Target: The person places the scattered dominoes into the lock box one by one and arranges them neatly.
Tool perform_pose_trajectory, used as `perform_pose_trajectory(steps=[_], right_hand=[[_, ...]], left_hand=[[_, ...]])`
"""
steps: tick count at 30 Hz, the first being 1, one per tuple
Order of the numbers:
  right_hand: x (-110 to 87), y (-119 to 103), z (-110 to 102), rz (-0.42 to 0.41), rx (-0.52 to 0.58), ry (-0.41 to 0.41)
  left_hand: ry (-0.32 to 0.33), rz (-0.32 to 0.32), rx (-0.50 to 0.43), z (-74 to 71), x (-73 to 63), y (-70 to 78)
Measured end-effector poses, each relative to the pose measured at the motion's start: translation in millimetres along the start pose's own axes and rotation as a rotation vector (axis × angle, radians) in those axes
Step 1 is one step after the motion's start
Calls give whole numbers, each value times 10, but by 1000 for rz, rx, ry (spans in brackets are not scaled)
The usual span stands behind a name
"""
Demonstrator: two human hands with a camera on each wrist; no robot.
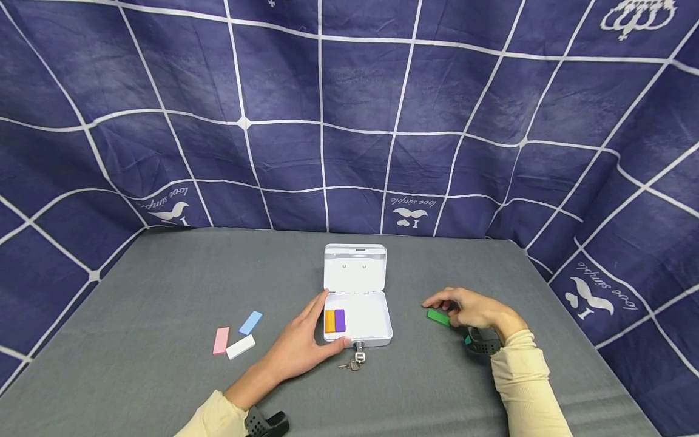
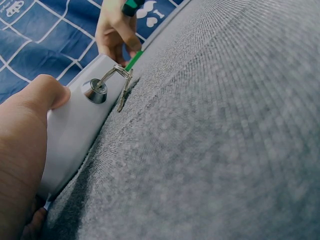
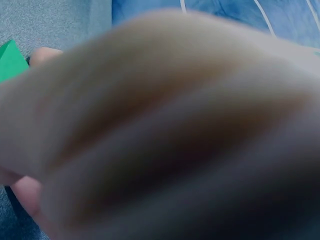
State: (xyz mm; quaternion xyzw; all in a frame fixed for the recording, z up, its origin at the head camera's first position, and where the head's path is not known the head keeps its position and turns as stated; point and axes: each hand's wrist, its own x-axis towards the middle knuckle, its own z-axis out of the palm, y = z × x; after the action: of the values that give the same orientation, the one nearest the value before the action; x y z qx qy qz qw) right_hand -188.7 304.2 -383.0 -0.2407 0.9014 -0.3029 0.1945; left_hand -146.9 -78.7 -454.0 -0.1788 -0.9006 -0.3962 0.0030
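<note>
While left hand (image 1: pixel 295 349), spread, is steadying white box (image 1: pixel 368 317) | right hand (image 1: pixel 474 307) is reaching for green block (image 1: pixel 437 317), can't tell if pinching | next likely needing lift into box

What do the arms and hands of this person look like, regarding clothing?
The left sleeve and right sleeve are pale yellow. The left wristband and right wristband are dark, the right with a small green detail. Left hand and right hand are gloveless.
</note>
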Motion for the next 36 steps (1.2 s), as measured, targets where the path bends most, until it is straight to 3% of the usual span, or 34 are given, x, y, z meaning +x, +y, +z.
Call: perform_pose_trajectory(steps=[9, 20, 36], right_hand=[[23, 12, 17, 20, 42, 33], [64, -4, 62, -23, 17, 78], [127, 16, 117, -16, -53, 154]], left_hand=[[2, 5, -3, -7, -3, 5], [5, 6, -3, -1, -5, 5], [-3, -9, 8, 5, 1, 5]])
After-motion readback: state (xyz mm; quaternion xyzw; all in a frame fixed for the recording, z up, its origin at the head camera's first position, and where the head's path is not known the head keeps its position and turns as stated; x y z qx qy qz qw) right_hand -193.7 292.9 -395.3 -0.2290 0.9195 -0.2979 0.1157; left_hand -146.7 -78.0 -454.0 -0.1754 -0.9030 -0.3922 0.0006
